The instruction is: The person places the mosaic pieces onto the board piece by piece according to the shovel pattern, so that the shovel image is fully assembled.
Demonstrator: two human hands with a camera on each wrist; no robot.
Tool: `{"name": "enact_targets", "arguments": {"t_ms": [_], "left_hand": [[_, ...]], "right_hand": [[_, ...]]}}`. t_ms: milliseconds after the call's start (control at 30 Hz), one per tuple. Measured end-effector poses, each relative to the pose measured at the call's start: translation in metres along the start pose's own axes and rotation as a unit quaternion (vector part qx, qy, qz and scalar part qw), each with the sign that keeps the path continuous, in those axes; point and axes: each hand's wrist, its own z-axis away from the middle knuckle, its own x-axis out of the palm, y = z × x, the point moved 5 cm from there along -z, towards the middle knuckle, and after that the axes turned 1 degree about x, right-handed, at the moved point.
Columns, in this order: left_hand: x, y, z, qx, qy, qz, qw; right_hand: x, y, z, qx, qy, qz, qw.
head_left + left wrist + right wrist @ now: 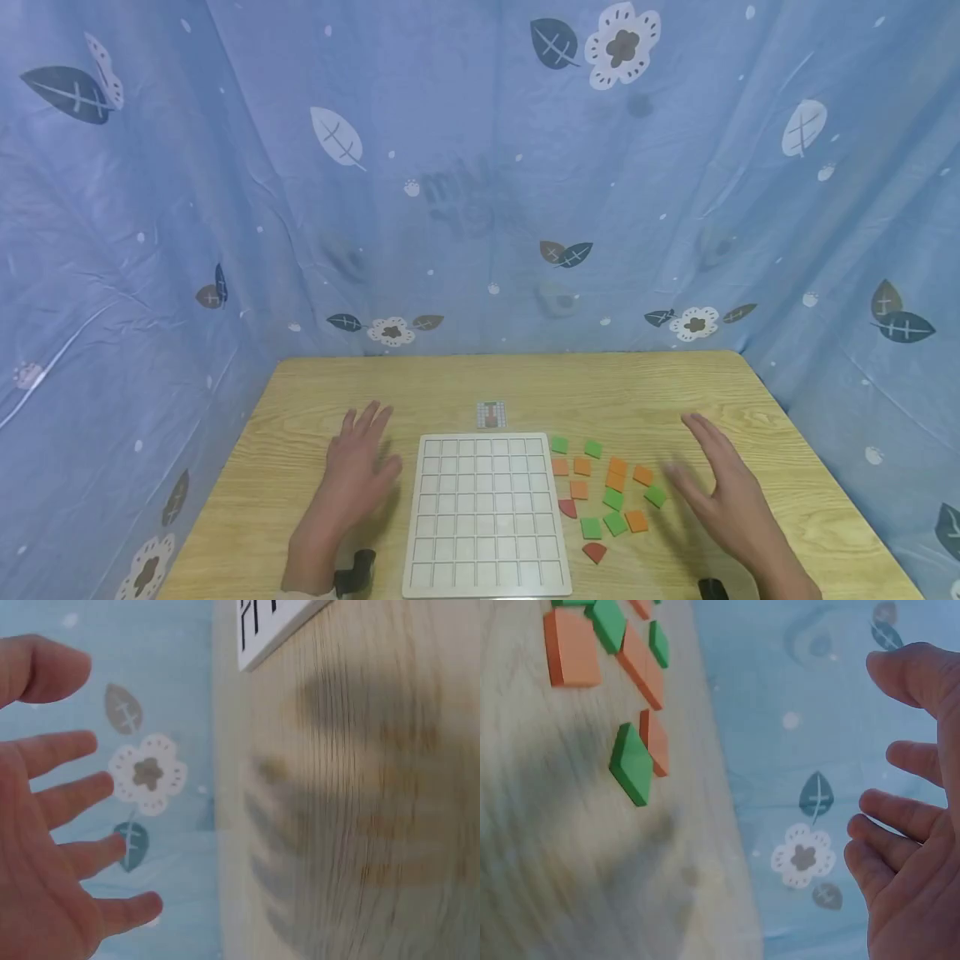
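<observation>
A white grid board (487, 514) lies flat on the table, its square cells bare. To its left hovers my left hand (356, 471), fingers spread and holding nothing; the left wrist view shows its palm and a corner of the board (281, 634). Right of the board lie loose flat tiles: green squares (591, 528), orange squares (637, 521) and two red quarter-round pieces (595, 552). Beyond them on the right is my right hand (720, 496), fingers extended, nothing held. In the right wrist view a green tile (632, 765) lies apart from that hand.
A small printed card (491, 414) with a grid picture lies just behind the board. Blue patterned curtain (480, 183) hangs behind the wooden table (600, 379) and along both sides. Dark straps (356, 573) sit at my wrists.
</observation>
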Motion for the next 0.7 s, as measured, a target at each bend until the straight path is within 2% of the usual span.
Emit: {"name": "enact_targets", "arguments": {"t_ms": [133,300,400,500,700], "left_hand": [[0.01,0.0,-0.007,-0.002,-0.022,0.012,0.9997],[0.022,0.0,-0.011,-0.01,-0.06,0.002,0.9982],[0.027,0.0,-0.011,-0.018,-0.083,0.004,0.9964],[0.032,0.0,-0.012,-0.024,-0.101,0.024,0.9943],[0.041,-0.004,-0.013,-0.029,-0.133,0.045,0.9897]], "right_hand": [[0.001,0.005,0.01,0.042,0.005,-0.006,0.999],[0.007,0.017,0.025,0.105,-0.026,0.0,0.994],[0.011,0.022,0.032,0.127,-0.042,-0.006,0.991],[0.015,0.024,0.038,0.127,-0.033,-0.004,0.991],[0.023,0.025,0.045,0.087,0.033,-0.005,0.996]]}}
